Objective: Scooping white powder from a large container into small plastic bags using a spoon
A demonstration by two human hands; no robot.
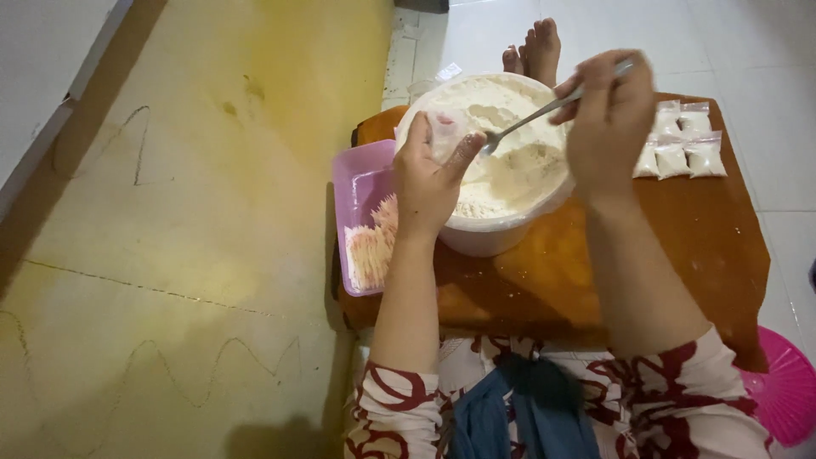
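My left hand pinches a small clear plastic bag open over a white bucket full of pale flour-like powder. My right hand grips a metal spoon whose bowl points down at the mouth of the bag. The bucket stands on a low brown wooden table.
Several small filled bags lie in rows on the table's right side. A pink plastic tub with thin pale sticks sits at the left of the bucket. A yellow wall runs along the left, my bare feet rest beyond the bucket, and a pink stool shows bottom right.
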